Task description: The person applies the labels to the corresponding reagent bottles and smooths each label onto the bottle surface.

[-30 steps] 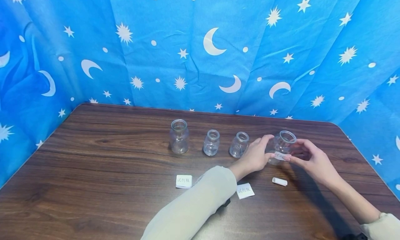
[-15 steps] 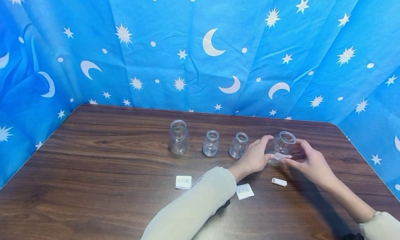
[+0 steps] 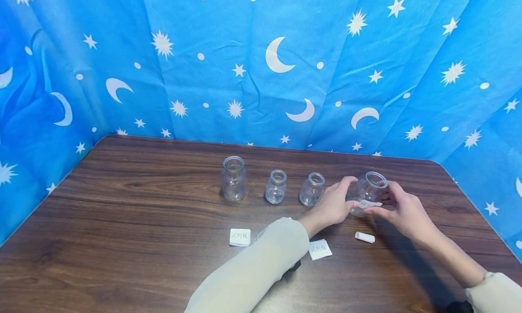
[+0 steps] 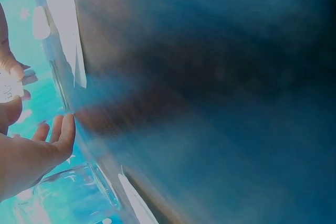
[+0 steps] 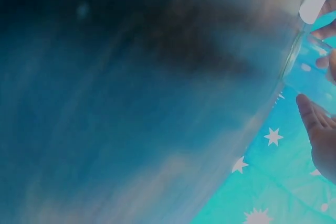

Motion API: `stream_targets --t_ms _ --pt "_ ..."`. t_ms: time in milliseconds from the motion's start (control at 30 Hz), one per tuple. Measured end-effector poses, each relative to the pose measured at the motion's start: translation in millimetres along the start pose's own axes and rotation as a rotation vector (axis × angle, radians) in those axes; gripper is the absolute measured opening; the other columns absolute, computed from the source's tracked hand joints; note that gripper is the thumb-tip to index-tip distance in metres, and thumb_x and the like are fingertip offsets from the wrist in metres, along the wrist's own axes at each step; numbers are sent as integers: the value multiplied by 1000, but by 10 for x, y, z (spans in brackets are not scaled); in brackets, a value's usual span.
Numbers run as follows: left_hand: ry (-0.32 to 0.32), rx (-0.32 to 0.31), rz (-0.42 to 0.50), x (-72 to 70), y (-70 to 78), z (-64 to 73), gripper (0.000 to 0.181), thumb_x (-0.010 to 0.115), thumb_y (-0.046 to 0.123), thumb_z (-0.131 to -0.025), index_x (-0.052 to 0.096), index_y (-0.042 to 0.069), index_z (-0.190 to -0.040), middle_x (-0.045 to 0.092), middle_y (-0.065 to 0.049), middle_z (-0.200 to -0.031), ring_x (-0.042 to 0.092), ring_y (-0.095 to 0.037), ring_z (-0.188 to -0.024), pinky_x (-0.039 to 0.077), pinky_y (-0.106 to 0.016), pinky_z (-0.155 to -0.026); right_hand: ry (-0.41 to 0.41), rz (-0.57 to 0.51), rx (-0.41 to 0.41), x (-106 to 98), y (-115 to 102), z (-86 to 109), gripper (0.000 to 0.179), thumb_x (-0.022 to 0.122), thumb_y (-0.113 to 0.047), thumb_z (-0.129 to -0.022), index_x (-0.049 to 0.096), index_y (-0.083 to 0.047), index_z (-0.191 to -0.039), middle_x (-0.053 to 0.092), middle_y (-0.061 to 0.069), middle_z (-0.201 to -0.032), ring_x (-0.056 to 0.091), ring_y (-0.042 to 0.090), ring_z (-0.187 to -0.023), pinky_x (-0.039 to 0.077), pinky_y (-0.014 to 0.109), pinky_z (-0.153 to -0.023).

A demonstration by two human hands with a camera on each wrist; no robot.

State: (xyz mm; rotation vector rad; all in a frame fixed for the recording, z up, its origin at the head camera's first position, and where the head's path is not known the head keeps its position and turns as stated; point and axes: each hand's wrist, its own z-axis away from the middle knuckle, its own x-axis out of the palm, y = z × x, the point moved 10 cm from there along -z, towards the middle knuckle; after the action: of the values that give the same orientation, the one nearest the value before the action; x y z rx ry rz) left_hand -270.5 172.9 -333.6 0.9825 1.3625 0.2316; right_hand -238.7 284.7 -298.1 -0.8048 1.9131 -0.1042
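A clear glass jar point(image 3: 370, 193) at the right of the table leans slightly to the right between my two hands. My left hand point(image 3: 332, 205) holds its left side, fingers around the glass and thumb at the front. From the right, my right hand point(image 3: 409, 213) grips the same jar, its thumb lying along a small white paper label point(image 3: 369, 204) on the front. The label's right end sticks up a little. In the left wrist view, the label point(image 4: 9, 87) sits between the thumbs. The right wrist view shows the jar point(image 5: 310, 72) only in part.
Three more glass jars, a tall one point(image 3: 234, 184) and two small ones point(image 3: 276, 190), point(image 3: 311, 194), stand in a row to the left. Two stacks of printed white labels point(image 3: 239, 237), point(image 3: 320, 249) and a folded white piece point(image 3: 364, 237) lie in front on the wooden table point(image 3: 122, 222).
My right thumb has slid left along the label, away from its right end. The jar has tipped very slightly right. My left hand has hardly moved.
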Motion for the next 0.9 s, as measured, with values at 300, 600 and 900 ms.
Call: stream_targets --t_ms 300,600,900 --pt "4 5 -3 -10 3 1 52 60 23 -88 37 23 -135 50 5 -131 48 -9 -117 37 -21 -93 -38 52 -66 -21 -4 -25 55 81 2 -56 54 0 -103 65 7 -77 60 1 -69 45 10 -58" --pt "6 -18 -14 -8 -10 -7 51 60 25 -88 37 24 -134 52 6 -129 51 -9 -113 40 -21 -90 -95 -4 -82 -44 77 -53 50 78 1 -65 56 -2 -110 68 8 -78 60 -5 -72 45 10 -57" --pt "1 -23 13 -14 -28 7 51 60 25 -88 38 25 -133 55 3 -125 51 -10 -112 41 -23 -90 -162 -16 -50 -53 154 -51 44 73 -5 -75 56 -2 -115 65 4 -71 51 -1 -58 39 15 -48"
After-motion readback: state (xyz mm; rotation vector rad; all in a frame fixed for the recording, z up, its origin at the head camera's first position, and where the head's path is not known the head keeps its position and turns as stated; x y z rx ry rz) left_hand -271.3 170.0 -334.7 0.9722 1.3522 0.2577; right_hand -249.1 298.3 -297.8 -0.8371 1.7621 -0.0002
